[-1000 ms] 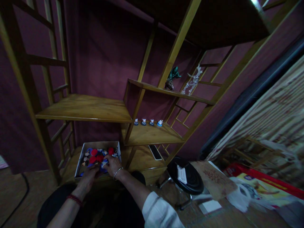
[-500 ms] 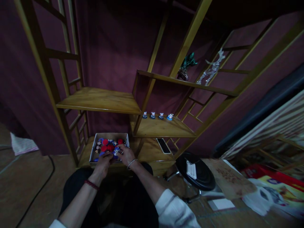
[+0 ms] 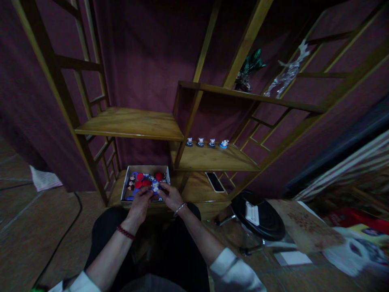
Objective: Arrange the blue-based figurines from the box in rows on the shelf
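Observation:
A shallow cardboard box stands on the lowest shelf, holding several small figurines and red round pieces. Over its front part I hold a small white-and-blue figurine between both hands. My right hand pinches it from the right, thumb and fingers closed. From the left, my left hand has its fingertips closed at the figurine's lower side, partly hidden by the back of the hand. Several similar small figurines stand in a row on the shelf up and to the right.
A phone lies on the lowest shelf, right of the box. A green-leaved ornament and a clear deer-like figure stand higher up. On the right are a black round stool and a plastic bag.
My view has shifted slightly, moving the scene. My right hand has drawn back a little toward me, and the figurine now shows upright between my fingertips.

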Demonstrator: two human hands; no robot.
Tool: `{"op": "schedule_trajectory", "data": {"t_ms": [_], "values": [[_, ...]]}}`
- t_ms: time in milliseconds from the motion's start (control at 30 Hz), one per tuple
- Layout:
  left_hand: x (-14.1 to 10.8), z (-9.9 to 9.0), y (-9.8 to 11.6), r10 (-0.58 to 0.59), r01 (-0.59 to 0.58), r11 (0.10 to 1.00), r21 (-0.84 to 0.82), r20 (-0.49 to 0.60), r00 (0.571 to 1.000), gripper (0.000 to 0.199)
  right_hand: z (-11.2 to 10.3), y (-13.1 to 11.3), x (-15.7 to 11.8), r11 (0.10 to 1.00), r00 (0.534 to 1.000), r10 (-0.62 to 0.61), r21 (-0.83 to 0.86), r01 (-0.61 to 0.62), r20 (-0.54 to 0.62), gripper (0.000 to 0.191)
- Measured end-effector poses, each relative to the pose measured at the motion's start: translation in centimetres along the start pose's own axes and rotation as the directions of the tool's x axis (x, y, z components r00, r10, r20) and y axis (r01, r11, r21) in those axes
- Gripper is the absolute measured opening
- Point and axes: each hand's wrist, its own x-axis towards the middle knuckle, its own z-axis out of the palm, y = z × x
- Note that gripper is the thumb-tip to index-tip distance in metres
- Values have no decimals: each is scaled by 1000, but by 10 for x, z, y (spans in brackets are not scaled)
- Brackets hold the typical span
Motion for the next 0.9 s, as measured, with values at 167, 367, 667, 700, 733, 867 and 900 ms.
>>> {"op": "schedule_trajectory", "data": {"t_ms": [167, 367, 667, 700, 733, 867, 900], "values": [[-11, 7, 0, 38, -38, 999, 13, 32, 999, 17, -2, 8, -6, 988, 1000, -24, 154, 25, -11, 41], [-21, 16, 1, 54, -91, 969, 231, 165, 985, 21, -13, 11, -16, 962, 1000, 6, 273, 2, -28, 40], [-26, 28, -7, 64, -167, 907, 387, 266, 962, 33, -33, 10, -26, 954, 998, 30, 299, -12, -57, 34], [-25, 29, -8, 59, -164, 908, 385, 269, 961, 33, -35, 10, -28, 955, 998, 27, 297, -8, -62, 33], [-24, 30, -10, 52, -156, 911, 382, 269, 962, 33, -36, 10, -29, 957, 998, 24, 291, -4, -64, 33], [-21, 34, -15, 48, -146, 903, 404, 242, 969, 33, -45, 9, -33, 967, 997, 20, 257, -1, -73, 33], [-21, 35, -16, 54, -155, 896, 416, 243, 968, 34, -48, 9, -34, 971, 997, 18, 241, 0, -71, 32]]}}
